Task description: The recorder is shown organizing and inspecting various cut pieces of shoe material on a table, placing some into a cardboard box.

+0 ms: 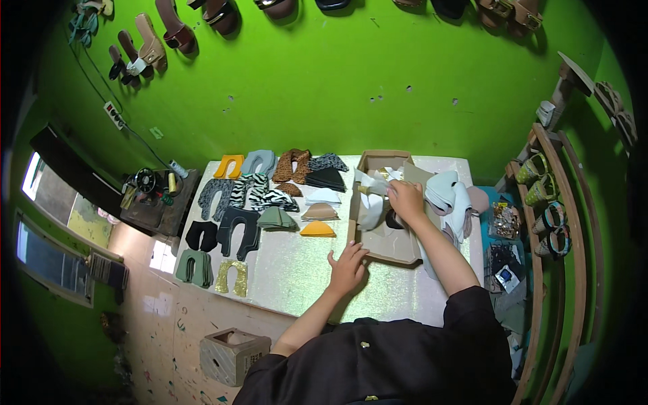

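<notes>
An open cardboard box (388, 251) lies on the table, with white and dark cut pieces in it. My right hand (407, 201) is over the box, its fingers closed on a pale white strip of sheet material (372, 183). My left hand (349, 266) rests by the box's near left corner, fingers apart and touching its edge, holding nothing. Left of the box lie small half-round stacks in white, tan (320, 212) and yellow (317, 229). Pale folded pieces (445, 196) are heaped just right of the box.
U-shaped cut pieces in orange (229, 166), zebra print (250, 191), black (239, 229), green (194, 268) and gold (231, 278) cover the table's left side. A sewing machine (145, 179) stands farther left. Teal baskets (505, 260) and a wooden sandal rack (550, 196) stand right.
</notes>
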`<state>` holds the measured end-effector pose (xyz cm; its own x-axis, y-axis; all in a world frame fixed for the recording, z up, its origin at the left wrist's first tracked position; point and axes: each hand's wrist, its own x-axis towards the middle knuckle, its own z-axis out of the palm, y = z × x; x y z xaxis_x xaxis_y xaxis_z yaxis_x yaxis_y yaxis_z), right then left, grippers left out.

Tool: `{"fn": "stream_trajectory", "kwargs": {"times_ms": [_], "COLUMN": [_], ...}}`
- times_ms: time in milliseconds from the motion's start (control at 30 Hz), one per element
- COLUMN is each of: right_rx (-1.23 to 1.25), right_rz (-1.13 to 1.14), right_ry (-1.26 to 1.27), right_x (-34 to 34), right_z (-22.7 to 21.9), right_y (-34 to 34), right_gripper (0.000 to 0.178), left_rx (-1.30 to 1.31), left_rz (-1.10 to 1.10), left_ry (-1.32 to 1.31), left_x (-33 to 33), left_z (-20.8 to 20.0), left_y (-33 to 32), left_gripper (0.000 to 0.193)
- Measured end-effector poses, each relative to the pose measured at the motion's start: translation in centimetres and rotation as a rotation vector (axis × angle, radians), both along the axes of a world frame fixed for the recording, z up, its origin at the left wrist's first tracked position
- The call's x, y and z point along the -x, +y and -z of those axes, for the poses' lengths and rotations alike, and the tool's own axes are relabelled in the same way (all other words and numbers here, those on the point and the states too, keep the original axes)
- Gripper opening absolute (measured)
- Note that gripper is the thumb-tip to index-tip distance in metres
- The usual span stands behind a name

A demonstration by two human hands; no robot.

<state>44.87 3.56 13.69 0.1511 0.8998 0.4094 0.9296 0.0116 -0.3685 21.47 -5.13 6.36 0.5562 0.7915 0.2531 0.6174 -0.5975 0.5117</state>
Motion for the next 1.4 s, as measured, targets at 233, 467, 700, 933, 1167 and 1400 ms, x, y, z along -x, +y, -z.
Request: {"fn": "stream_trajectory", "kwargs": {"times_ms": [233, 467, 700, 933, 1167, 1400], "right_rx": [-0.145, 0.088, -0.025, -0.078, 0.072, 0.113], "right_rz": [-0.044, -0.086, 0.082, 0.107, -0.218, 0.001], "right_ry": [0.229, 0.76, 0.743, 0.487, 0.164, 0.447], "right_x": [-0.4, 0.0, -0.7, 2.7, 9.4, 8.9], "right_z": [-2.7, 1.5, 1.7, -2.2, 2.2, 3.0], "right_y": [-5.6, -9.1, -10.4, -13.9, -17.8, -19.1], "right_gripper": [0.022, 0.024, 0.022, 0.019, 0.027, 0.062], "left_rx": [0.075, -0.011, 0.233, 0.116, 0.7, 0.962], "left_rz": [-0.097, -0.14, -0.114, -0.138, -0.135, -0.14], "left_ry": [-0.249, -0.281, -0.236, -0.431, -0.82, -0.823], "left_x": [-0.8, -3.4, -3.0, -2.2, -1.8, 3.2], "left_z": [-1.7, -4.6, -4.6, -5.0, -3.2, -2.9], "left_y": [0.3, 2.3, 4.6, 3.4, 0.3, -1.6], "left_gripper": [0.042, 0.057, 0.023, 0.027, 0.03, 0.019]}}
